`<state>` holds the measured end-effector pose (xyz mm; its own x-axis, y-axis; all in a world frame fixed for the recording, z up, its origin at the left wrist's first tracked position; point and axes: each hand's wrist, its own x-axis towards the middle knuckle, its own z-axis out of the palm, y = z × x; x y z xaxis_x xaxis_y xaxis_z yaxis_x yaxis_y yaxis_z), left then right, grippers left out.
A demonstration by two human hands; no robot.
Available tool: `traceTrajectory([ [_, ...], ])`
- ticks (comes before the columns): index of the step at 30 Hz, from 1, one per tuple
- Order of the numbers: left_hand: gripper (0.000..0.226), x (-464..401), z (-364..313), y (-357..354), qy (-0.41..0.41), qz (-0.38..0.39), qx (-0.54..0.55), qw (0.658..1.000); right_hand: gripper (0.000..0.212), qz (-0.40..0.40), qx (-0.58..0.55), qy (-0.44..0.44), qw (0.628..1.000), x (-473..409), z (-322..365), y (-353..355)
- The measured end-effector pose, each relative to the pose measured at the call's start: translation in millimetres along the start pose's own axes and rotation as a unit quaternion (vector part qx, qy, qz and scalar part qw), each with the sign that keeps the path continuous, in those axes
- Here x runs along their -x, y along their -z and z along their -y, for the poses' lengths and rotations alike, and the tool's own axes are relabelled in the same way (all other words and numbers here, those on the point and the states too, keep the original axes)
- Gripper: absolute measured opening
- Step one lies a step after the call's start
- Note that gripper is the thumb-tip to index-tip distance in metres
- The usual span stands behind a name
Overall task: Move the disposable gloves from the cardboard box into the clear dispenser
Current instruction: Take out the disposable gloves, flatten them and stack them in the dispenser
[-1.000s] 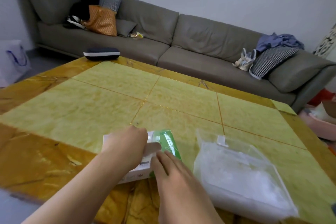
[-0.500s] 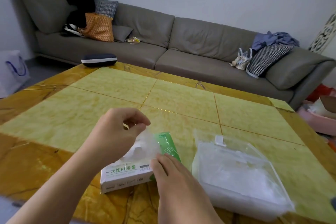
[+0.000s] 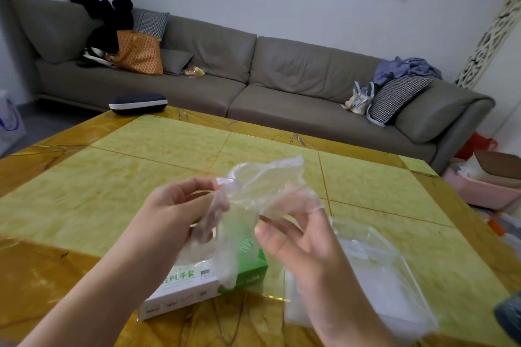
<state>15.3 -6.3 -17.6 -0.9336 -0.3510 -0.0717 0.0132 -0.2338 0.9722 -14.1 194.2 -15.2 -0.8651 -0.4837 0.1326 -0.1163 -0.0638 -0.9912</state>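
A thin clear plastic glove (image 3: pixel 259 186) hangs crumpled in the air above the table, held between both hands. My left hand (image 3: pixel 174 211) pinches its left side with thumb and fingers. My right hand (image 3: pixel 298 228) holds its right side with curled fingers. Below them lies the white and green cardboard glove box (image 3: pixel 197 284), partly hidden behind the glove and my left forearm. The clear dispenser (image 3: pixel 375 270) sits to the right of the box, with a pale pile of gloves inside it.
The yellow and amber tiled table (image 3: pixel 141 177) spreads out ahead. A dark case (image 3: pixel 138 103) lies at its far left corner. A grey sofa (image 3: pixel 282 79) with bags and cushions runs behind it. Pink tubs (image 3: pixel 485 183) stand on the floor at right.
My left hand pulled a glove up out of the box. My right hand left the box and took the glove's other side. Both hands now hold it higher.
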Motion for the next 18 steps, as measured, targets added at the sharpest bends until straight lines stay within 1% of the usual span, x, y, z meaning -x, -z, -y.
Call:
traceTrajectory([
  [2, 0.019, 3, 6, -7, 0.029, 0.029, -0.039, 0.998, 0.036, -0.066, -0.056, -0.001, 0.996, -4, 5, 7],
  [4, 0.015, 7, 9, -14, 0.046, 0.064, -0.065, 0.995, 0.011, -0.13, -0.042, -0.001, 0.991, -8, 6, 14],
  [5, 0.011, 7, 10, -17, 0.052, 0.077, -0.064, 0.994, 0.004, -0.152, -0.03, -0.009, 0.988, -8, 6, 17],
  [6, 0.021, 8, 10, -19, 0.063, 0.091, -0.06, 0.992, 0.009, -0.171, -0.024, -0.018, 0.985, -8, 4, 22],
  [9, 0.078, 3, 10, -19, 0.126, 0.145, -0.021, 0.981, 0.013, -0.183, -0.033, -0.03, 0.982, -7, 3, 26],
  [10, 0.087, 3, 11, -19, 0.121, 0.161, -0.046, 0.978, 0.013, -0.178, -0.035, -0.033, 0.983, -7, 2, 26],
  [11, 0.085, 5, 11, -17, 0.091, 0.175, -0.1, 0.975, 0.013, -0.175, -0.035, -0.036, 0.983, -6, 2, 25],
  [12, 0.078, 9, 10, -17, 0.054, 0.185, -0.153, 0.969, 0.013, -0.173, -0.034, -0.038, 0.984, -6, 2, 24],
  [13, 0.07, 15, 7, -21, 0.02, 0.196, -0.168, 0.966, 0.014, -0.173, -0.033, -0.04, 0.984, -6, 1, 24],
  [14, 0.07, 19, 5, -25, -0.004, 0.213, -0.164, 0.963, 0.015, -0.173, -0.032, -0.041, 0.983, -6, 1, 24],
  [16, 0.072, 25, 3, -32, -0.01, 0.249, -0.157, 0.956, 0.017, -0.177, -0.029, -0.045, 0.983, -5, 0, 25],
  [17, 0.072, 26, 4, -35, -0.012, 0.245, -0.158, 0.956, 0.017, -0.178, -0.028, -0.049, 0.982, -5, 0, 25],
  [18, 0.07, 25, 7, -35, -0.023, 0.221, -0.169, 0.96, 0.016, -0.176, -0.025, -0.052, 0.983, -5, -1, 25],
])
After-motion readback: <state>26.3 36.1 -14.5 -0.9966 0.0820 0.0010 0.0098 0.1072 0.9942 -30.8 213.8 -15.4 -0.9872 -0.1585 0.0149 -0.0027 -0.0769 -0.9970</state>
